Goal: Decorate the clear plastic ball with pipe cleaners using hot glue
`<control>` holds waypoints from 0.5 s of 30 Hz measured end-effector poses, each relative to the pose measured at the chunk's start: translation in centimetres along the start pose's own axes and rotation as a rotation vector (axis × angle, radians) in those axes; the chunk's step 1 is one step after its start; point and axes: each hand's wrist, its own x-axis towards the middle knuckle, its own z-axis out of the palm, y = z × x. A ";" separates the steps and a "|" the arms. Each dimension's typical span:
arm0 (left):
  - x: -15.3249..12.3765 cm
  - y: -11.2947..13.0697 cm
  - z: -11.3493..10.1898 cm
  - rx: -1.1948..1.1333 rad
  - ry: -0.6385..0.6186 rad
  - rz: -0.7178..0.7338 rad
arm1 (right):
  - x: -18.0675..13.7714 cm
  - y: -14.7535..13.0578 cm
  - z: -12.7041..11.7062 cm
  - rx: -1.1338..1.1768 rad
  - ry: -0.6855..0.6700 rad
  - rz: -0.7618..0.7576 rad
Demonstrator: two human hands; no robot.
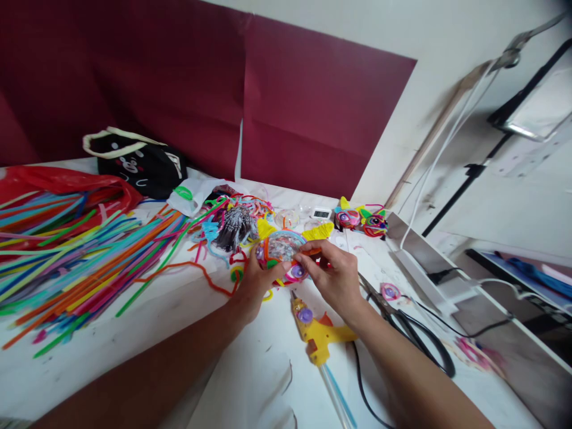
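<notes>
My left hand [255, 280] and my right hand [335, 275] both grip a round, clear craft ball [279, 247] wrapped in coloured pipe cleaners, held just above the white table [134, 333]. My right fingers pinch an orange pipe cleaner [310, 252] and a purple spiral eye [296, 272] against the ball's near side. My left thumb presses the ball's lower left. A yellow glue gun [318, 333] lies on the table right below my hands.
Several loose pipe cleaners [80, 256] fan over the table's left half, with a red plastic bag [58, 179] and a black pouch [138, 161] behind. Black scissors [411, 330], finished pipe-cleaner figures [361, 219], a small timer [320, 213] and a white power strip [417, 271] lie right.
</notes>
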 end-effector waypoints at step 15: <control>-0.1 0.3 0.0 0.020 -0.001 0.010 | 0.9 0.8 -1.3 0.074 -0.022 0.123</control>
